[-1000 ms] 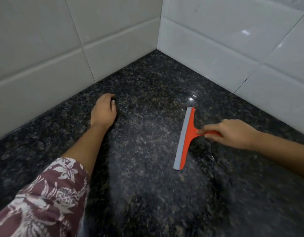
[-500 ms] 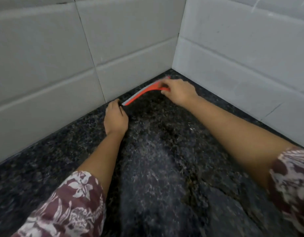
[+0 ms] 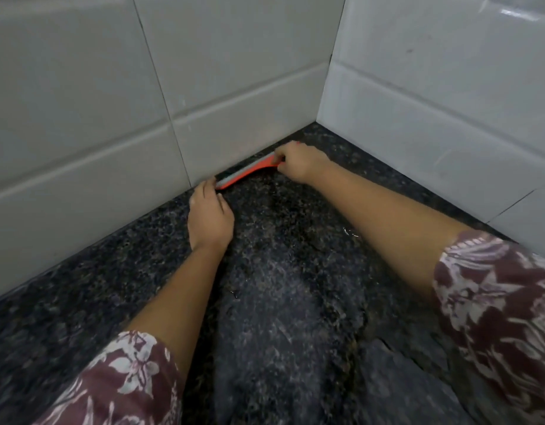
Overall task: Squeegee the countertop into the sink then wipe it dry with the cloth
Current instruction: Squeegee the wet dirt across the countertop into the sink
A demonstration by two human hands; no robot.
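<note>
An orange squeegee (image 3: 246, 173) with a grey blade lies along the foot of the back wall, near the corner of the dark speckled granite countertop (image 3: 289, 296). My right hand (image 3: 299, 164) grips its handle at the right end. My left hand (image 3: 210, 219) rests on the counter with its fingers curled under, fingertips touching the blade's left end. A wet film and streaks cover the counter between my arms. No sink or cloth is in view.
White tiled walls (image 3: 234, 87) meet in a corner at the back right and hem in the counter on two sides. Maroon floral sleeves (image 3: 504, 305) cover my upper arms at the bottom of the view.
My right hand swung the squeegee from the open counter on the right up to the back wall and pressed it along the wall's foot. My left hand stayed planted on the counter.
</note>
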